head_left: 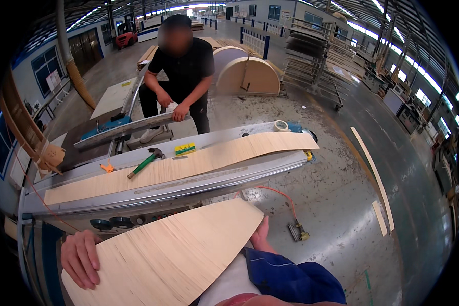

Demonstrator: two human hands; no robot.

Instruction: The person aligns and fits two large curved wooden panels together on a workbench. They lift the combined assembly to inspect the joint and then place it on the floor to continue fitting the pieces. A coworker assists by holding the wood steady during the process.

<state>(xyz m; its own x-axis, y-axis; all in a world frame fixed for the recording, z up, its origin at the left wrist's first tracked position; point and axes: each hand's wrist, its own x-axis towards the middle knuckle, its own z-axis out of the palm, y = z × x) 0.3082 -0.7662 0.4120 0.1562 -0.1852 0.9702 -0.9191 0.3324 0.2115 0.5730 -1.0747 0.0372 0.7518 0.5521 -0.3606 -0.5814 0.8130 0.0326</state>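
Note:
Close in front of me I hold a broad pale plywood sheet [173, 250] with tapered ends, tilted over my lap. My left hand [80, 259] grips its left edge, the fingers lying over the top face and the thumb hidden beneath. At the far right corner my right hand [260, 233] grips the edge from below, with part of its fingers hidden by the sheet. Beyond it, a long, slightly wavy plywood strip [209, 162] lies on the metal machine bed [214, 182]. On that strip rest a green-handled claw hammer [147, 163] and a yellow-green box [185, 149].
Across the bed a co-worker [181, 66] grips a metal fence bar [132, 128]. A tape roll [281, 125] sits at the bed's far right end. On the floor lie a nail gun [298, 232] with an orange hose and narrow wood strips [375, 173]. Dials [121, 222] face me below the bed.

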